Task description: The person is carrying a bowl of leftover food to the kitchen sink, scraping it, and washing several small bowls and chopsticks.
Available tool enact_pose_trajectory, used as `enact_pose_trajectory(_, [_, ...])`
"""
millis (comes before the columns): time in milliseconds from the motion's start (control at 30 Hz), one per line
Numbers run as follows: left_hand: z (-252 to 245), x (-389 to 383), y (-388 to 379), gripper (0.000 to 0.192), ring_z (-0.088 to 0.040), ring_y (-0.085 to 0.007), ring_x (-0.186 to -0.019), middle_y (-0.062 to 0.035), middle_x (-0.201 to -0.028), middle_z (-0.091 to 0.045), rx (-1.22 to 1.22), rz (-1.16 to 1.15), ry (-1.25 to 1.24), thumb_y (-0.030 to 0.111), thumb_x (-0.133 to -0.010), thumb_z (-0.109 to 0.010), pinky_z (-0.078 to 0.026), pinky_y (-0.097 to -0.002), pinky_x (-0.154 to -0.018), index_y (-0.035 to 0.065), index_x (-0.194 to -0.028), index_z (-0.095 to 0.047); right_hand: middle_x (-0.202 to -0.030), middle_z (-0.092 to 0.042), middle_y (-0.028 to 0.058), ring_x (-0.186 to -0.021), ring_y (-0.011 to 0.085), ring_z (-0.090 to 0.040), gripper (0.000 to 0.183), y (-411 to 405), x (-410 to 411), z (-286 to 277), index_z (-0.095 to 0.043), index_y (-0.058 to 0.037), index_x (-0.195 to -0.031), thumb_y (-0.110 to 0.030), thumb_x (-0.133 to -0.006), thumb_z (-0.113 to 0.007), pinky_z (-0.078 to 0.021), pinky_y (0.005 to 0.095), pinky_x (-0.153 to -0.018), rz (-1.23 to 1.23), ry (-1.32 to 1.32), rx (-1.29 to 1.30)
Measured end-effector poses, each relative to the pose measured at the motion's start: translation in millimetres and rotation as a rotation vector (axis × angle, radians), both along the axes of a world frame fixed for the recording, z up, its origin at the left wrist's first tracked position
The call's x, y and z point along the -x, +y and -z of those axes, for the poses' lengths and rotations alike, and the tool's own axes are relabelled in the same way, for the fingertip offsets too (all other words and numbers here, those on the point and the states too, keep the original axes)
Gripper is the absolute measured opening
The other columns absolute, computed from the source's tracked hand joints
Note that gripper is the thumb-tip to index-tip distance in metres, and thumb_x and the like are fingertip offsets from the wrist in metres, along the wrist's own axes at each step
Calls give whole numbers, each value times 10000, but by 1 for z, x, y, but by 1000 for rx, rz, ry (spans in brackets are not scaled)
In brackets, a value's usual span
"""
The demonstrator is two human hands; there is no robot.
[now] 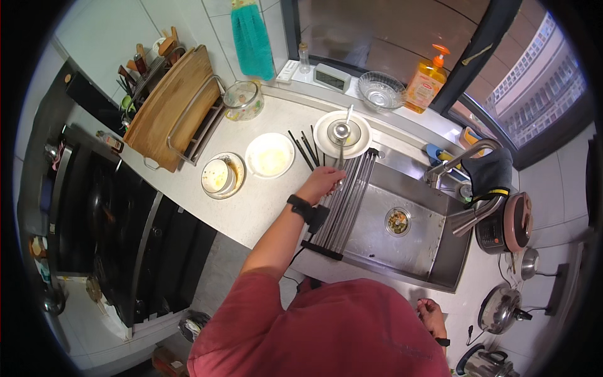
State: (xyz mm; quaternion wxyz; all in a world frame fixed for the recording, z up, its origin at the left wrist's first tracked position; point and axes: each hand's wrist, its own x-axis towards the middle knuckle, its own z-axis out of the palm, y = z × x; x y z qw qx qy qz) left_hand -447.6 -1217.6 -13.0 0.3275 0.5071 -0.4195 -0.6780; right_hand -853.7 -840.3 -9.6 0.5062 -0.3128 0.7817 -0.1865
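My left hand point(325, 184) grips the handle of a metal ladle point(341, 150). The ladle's bowl is over a small dish set on a white plate point(322, 147), and a spoon point(349, 113) sticks up behind it. Several black chopsticks point(304, 148) lie just beyond my left hand. Further left are a white plate point(269, 155) with yellowish residue and a food-stained bowl point(218, 176) resting on a smaller plate point(239, 165). My right hand point(429, 315) is low beside the counter's front edge, fingers curled, with nothing visible in it.
A roll-up drying rack point(346, 202) spans the left side of the steel sink point(377, 235). Food scraps fill the drain strainer point(398, 221). A grey cloth point(487, 174) hangs over the faucet point(464, 155). Cutting boards point(165, 108) and a glass pot point(243, 101) stand at left.
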Motion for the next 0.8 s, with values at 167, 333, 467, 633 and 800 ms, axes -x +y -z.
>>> enact_pose_trajectory(167, [17, 7, -18, 289, -416, -77, -475, 27, -569, -462, 11, 58, -4, 290, -899, -652, -333, -245, -437, 96, -701, -572, -793, -645, 32, -642, 100, -553, 264, 14, -8, 3, -618, 11, -1111, -201, -955, -616, -451, 246, -573, 56, -15, -1])
enact_pose_trajectory(333, [30, 1, -16, 268, -431, -54, -508, 51, -620, -494, -65, 37, 112, 304, -910, -633, -343, -225, -456, 100, -739, -603, -833, -658, 55, -653, 105, -565, 263, 14, -25, -2, -614, 14, -1105, -204, -959, -614, -450, 248, -567, 38, 18, 71])
enact_pose_trajectory(467, [38, -4, -8, 273, -470, -51, -592, 58, -702, -532, -82, 33, 92, 359, -928, -620, -374, -208, -511, 100, -864, -678, -854, -663, 57, -668, 107, -578, 270, 8, -38, -15, -612, 14, -1105, -214, -961, -612, -457, 253, -573, 8, 48, 38])
enact_pose_trajectory(633, [43, -7, -10, 292, -493, -57, -643, 45, -748, -545, -79, 59, 149, 380, -934, -609, -400, -214, -546, 94, -906, -658, -830, -655, 50, -677, 111, -583, 286, -4, -45, -22, -610, 6, -1111, -239, -961, -610, -462, 251, -584, -77, 65, 33])
enact_pose_trajectory(800, [46, -11, -7, 325, -538, -79, -717, 23, -848, -563, -143, 86, 153, 406, -942, -598, -461, -239, -619, 83, -980, -621, -819, -651, 49, -684, 111, -582, 287, -19, -53, -31, -607, -1, -1104, -249, -961, -611, -461, 248, -594, -29, 47, -13])
